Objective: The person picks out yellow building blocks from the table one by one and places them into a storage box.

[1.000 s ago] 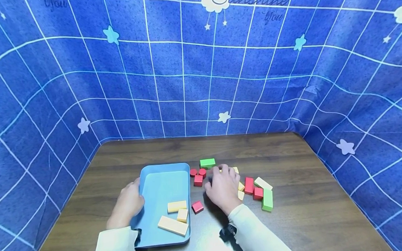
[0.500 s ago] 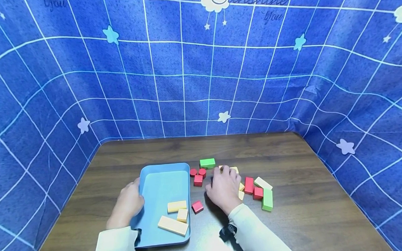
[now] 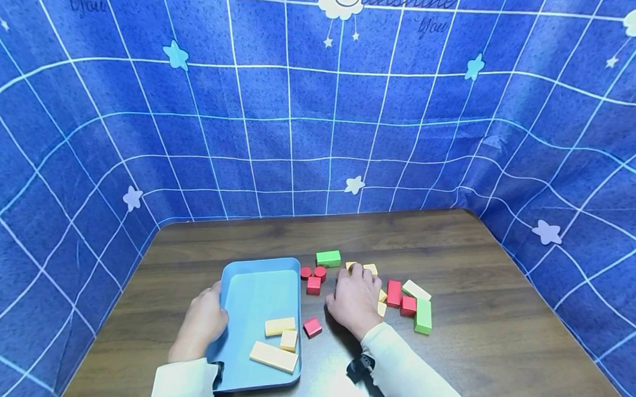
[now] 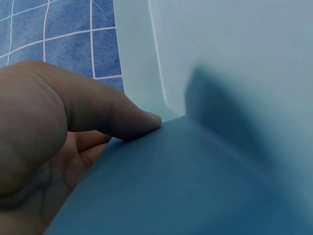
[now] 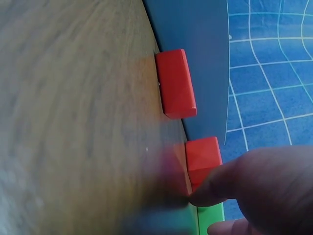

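My left hand (image 3: 199, 321) grips the left wall of a blue tray (image 3: 258, 294); in the left wrist view its thumb (image 4: 117, 115) lies over the rim, the fingers outside. Three pale yellow wooden blocks, including a long one (image 3: 274, 356), lie in the tray's near right part. To the right of the tray, my right hand (image 3: 354, 298) is low over the table, fingers bent down among more yellow blocks (image 3: 371, 269). Its palm hides what lies beneath. In the right wrist view, the thumb (image 5: 230, 181) and one fingertip stand apart, with no block visible between them.
Beside the tray sit red blocks (image 3: 313, 285), two red cylinders (image 3: 320, 274), a lone red block (image 3: 313, 327) and a green block (image 3: 328, 258). Red, cream and green blocks (image 3: 423, 316) cluster right of my right hand. Blue curtain (image 3: 314, 133) surrounds the wooden table (image 3: 207, 246).
My right hand has shifted very slightly toward me, uncovering more of the yellow blocks beyond its fingertips. My left hand and the tray have stayed put.
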{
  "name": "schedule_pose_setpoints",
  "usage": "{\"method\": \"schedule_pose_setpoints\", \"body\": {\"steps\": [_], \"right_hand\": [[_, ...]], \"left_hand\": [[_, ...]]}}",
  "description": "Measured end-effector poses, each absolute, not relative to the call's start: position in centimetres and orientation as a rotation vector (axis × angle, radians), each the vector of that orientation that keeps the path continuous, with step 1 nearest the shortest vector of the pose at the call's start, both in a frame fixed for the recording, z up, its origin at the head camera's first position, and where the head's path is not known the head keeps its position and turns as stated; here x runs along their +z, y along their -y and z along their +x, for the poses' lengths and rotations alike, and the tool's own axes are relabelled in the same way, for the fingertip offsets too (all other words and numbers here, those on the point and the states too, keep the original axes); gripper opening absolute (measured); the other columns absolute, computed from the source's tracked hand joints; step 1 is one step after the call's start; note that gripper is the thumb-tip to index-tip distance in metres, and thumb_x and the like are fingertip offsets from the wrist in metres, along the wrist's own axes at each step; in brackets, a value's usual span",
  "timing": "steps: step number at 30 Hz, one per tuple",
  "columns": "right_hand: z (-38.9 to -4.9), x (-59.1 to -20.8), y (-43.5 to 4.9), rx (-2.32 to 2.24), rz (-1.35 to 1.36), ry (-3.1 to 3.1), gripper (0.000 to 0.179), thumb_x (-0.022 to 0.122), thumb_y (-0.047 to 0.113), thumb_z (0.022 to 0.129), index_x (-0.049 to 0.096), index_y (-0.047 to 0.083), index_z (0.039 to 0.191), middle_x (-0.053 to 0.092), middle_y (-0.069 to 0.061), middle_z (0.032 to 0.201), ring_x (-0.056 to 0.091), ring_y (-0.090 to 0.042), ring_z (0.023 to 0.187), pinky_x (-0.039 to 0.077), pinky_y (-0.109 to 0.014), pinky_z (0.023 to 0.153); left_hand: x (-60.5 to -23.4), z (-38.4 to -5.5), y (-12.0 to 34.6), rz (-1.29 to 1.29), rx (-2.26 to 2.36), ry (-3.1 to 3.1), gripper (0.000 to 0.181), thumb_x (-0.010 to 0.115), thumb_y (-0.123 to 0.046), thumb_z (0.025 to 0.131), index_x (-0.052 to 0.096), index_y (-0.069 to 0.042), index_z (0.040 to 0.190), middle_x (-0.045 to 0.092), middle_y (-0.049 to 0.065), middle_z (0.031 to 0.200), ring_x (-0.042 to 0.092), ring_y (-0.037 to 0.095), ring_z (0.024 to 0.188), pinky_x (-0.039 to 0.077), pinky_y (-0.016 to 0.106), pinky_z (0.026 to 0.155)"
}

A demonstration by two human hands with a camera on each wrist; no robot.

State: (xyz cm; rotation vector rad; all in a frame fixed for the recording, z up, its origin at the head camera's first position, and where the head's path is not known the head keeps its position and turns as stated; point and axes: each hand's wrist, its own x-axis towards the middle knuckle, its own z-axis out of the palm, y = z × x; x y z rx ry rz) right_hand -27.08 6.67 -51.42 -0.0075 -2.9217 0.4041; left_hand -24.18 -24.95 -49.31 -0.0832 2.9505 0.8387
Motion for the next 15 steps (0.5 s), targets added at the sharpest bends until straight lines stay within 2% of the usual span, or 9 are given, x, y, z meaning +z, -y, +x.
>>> {"method": "schedule_pose_setpoints", "body": {"steps": [5, 15], "right_hand": [[-27.21, -51.41, -6.85, 0.379, 0.019, 2.949, 0.06, 0.077, 0.042, 0.083, 0.068, 0.008, 0.13, 0.058, -0.013, 0.127, 0.052, -0.033, 0.119, 0.033, -0.064, 0.113], [-27.45, -51.37, -7.35, 0.337, 0.089, 2.915, 0.048, 0.077, 0.037, 0.082, 0.073, 0.011, 0.122, 0.064, -0.012, 0.118, 0.06, -0.035, 0.116, 0.027, -0.066, 0.121]], "left_hand": [[-49.26, -24.23, 24.94, -0.072, 0.83, -2.963, 0.067, 0.05, 0.004, 0.095, 0.027, 0.012, 0.157, 0.04, 0.039, 0.153, 0.043, 0.06, 0.138, 0.039, 0.074, 0.107], [-49.14, -24.2, 24.87, -0.078, 0.828, -2.959, 0.067, 0.049, 0.004, 0.095, 0.026, 0.012, 0.158, 0.039, 0.039, 0.153, 0.042, 0.06, 0.138, 0.038, 0.074, 0.107]]}}
